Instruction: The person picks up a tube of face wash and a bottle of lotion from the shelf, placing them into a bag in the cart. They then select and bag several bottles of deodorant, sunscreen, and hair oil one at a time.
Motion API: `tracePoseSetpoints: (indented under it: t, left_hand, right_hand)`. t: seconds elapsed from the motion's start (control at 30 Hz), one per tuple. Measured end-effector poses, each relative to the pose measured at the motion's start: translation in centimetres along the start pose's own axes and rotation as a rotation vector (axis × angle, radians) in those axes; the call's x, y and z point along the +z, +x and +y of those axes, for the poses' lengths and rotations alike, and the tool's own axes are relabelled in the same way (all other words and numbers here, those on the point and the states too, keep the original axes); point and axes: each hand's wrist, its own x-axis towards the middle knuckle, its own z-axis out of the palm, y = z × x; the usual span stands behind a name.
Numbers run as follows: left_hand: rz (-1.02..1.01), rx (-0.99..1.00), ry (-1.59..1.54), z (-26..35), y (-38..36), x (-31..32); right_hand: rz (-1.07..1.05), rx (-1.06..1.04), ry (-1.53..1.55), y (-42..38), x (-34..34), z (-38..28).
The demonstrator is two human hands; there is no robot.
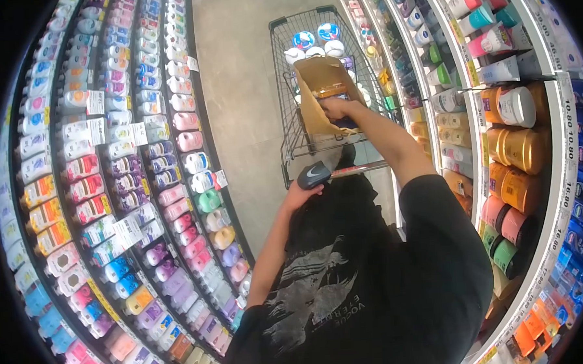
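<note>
My right hand (336,107) reaches down into an open cardboard box (311,83) in the shopping cart (285,111). Its fingers curl inward beside an amber-gold container (332,91), and what they grip is hidden. Closed at the left end of the cart's handle (356,170) is my left hand (305,193), by a dark grey piece with a white curved mark (314,175). White bottles (314,51) and two round blue-and-white packs (303,39) lie in the cart beyond the box.
Shelves of bottles (128,147) line the left side, with white price cards (127,231) sticking out. At close right, another shelf holds orange-gold jars (516,151) and tubes (497,69). Grey floor (238,87) runs between the left shelves and the cart.
</note>
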Motion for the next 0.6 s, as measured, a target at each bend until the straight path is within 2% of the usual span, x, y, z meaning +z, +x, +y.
tracePoseSetpoints:
  t: [0.03, 0.07, 0.13, 0.17, 0.23, 0.3, 0.37, 0.43, 0.47, 0.5, 0.57, 0.6]
  left_hand:
    - [0.002, 0.011, -0.017, 0.2, -0.2, 0.0]
    - [-0.009, 0.011, -0.021, 0.5, -0.4, 0.0]
    - [-0.062, 0.04, 0.037, 1.0, -0.8, -0.4]
    - [-0.067, 0.061, 0.027, 1.3, -1.0, -0.4]
    - [-0.092, 0.074, -0.113, 1.0, -1.3, -0.5]
    - [-0.133, 0.107, -0.092, 0.4, -1.1, -1.1]
    - [-0.156, 0.119, -0.064, 0.3, -1.4, -1.4]
    - [-0.208, 0.078, -0.017, 0.5, -1.5, -1.9]
    - [-0.174, 0.139, 0.044, 0.3, -1.6, -1.9]
    - [-0.141, 0.2, 0.104, 0.1, -1.7, -2.0]
    - [-0.199, 0.155, 0.106, -1.1, -1.1, -2.7]
    - [-0.227, 0.136, 0.111, -1.3, -1.0, -2.8]
  right_hand:
    - [0.09, -0.001, 0.063, -0.5, -0.6, 0.8]
    - [0.083, 0.001, 0.042, -1.4, -1.2, 1.5]
    - [0.268, -0.109, 0.597, -3.5, -3.6, 1.7]
    - [0.272, -0.106, 0.574, -4.7, -4.5, 1.5]
    - [0.619, -0.061, 0.983, -9.8, -6.9, -2.3]
    - [0.651, -0.095, 1.386, -15.6, -9.1, -7.8]
    - [0.802, -0.237, 1.55, -18.1, -7.3, -9.0]
    - [0.804, -0.32, 1.875, -20.1, -4.5, -11.1]
    - [0.869, -0.288, 2.03, -20.8, -2.6, -12.0]
    - [0.87, -0.377, 2.177, -21.4, -1.1, -14.1]
    - [0.565, -0.689, 2.405, -21.5, 4.1, -13.2]
    - [0.544, -0.733, 2.469, -21.5, 6.8, -13.0]
